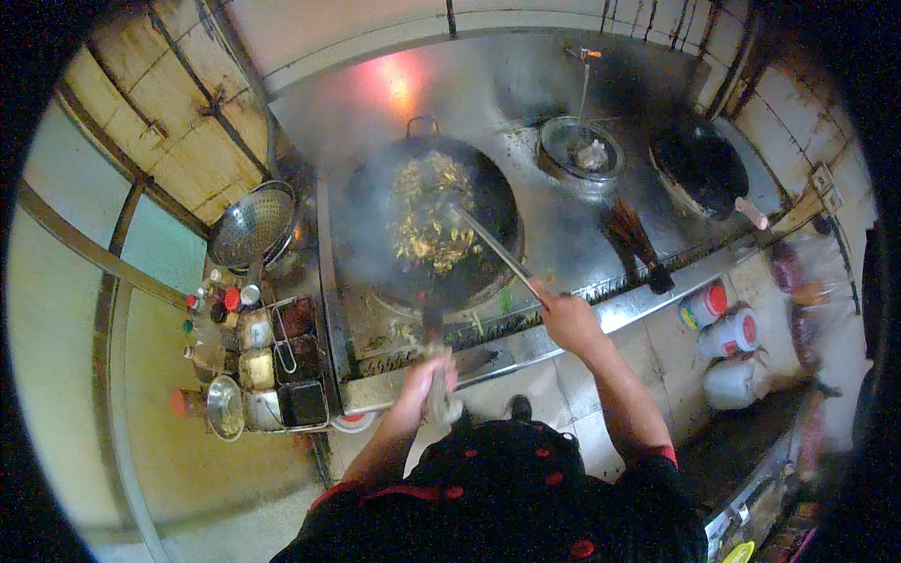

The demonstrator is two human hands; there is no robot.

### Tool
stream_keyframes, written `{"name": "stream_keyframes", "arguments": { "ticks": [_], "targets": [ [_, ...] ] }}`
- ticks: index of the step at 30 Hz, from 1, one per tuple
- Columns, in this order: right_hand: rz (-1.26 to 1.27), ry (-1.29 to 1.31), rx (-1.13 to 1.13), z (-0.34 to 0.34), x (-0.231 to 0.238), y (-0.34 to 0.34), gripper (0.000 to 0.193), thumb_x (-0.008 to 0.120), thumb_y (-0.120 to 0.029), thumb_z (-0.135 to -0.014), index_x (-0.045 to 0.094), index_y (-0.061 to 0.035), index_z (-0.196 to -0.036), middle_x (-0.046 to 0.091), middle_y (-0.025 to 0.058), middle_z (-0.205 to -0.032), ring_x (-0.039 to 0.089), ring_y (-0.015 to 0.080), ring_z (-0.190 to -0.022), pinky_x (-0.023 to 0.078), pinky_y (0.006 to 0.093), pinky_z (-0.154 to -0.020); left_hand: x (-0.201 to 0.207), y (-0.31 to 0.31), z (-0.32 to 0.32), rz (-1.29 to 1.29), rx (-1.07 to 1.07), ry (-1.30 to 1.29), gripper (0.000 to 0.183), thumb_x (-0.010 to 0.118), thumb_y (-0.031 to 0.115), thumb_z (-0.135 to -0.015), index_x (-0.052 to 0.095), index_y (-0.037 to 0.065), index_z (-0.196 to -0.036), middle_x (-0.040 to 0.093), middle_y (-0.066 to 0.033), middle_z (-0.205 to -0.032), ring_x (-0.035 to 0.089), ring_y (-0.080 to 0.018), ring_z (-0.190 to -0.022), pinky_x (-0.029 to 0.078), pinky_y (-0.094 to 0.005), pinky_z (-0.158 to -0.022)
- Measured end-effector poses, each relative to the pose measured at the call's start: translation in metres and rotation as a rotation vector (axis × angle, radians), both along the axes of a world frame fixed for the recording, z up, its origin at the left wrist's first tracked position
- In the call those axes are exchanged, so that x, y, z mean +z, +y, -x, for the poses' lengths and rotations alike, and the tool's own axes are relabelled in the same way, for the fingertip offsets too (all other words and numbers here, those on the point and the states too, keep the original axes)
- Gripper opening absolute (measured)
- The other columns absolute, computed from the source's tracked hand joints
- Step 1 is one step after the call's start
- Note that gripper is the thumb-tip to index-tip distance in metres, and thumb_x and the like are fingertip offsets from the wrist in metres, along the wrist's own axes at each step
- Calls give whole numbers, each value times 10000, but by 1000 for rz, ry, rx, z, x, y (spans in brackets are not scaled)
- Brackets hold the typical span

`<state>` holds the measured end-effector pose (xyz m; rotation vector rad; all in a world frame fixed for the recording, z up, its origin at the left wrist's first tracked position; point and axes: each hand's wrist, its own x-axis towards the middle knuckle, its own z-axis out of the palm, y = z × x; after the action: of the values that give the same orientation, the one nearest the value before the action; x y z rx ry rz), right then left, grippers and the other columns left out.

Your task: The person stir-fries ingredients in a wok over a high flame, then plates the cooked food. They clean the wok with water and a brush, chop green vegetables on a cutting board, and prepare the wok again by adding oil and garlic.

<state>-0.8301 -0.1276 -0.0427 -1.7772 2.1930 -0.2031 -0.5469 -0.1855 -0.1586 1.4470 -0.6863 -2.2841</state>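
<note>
A large black wok point(493, 192) stands on the stove with browned, chopped food point(434, 211) in it. Steam hides part of its left side. My left hand point(420, 383) is closed around the near end of the wok's handle point(433, 317), with a pale cloth point(443, 402) bunched in the grip. From the right, my right hand point(571, 322) grips a long-handled metal cooking tool point(499, 250). Its head lies among the food, so I cannot tell whether it is a ladle or a spatula.
Left of the stove are a perforated strainer point(253, 225), seasoning containers point(257, 368) and a metal bowl point(225, 408). A water-filled basin point(580, 155), a bamboo brush point(631, 235) and another wok point(699, 169) sit to the right. Lidded tubs point(727, 335) stand beyond the stove's front edge.
</note>
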Motion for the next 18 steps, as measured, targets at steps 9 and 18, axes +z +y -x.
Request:
{"name": "stream_keyframes", "arguments": {
  "ticks": [9,18],
  "targets": [
    [-3,-116,267,28,36,25,530,568,-161,-789,471,-260,-1300,631,202,-852,608,372,-737,499,433,-684,24,-44,-2,-311,144,675,192,492,237,-890,513,50,-852,547,-26,-642,553,-132,-546,446,-284,-465],
    [-259,-91,1,52,53,78,612,623,-120,-798,409,-291,-1346,655,149,-903,652,283,-817,501,365,-747,29,19,-26,-186,-15,267,213,522,213,-867,538,10,-929,537,-68,-677,534,-166,-563,464,-304,-534]
  ]
}}
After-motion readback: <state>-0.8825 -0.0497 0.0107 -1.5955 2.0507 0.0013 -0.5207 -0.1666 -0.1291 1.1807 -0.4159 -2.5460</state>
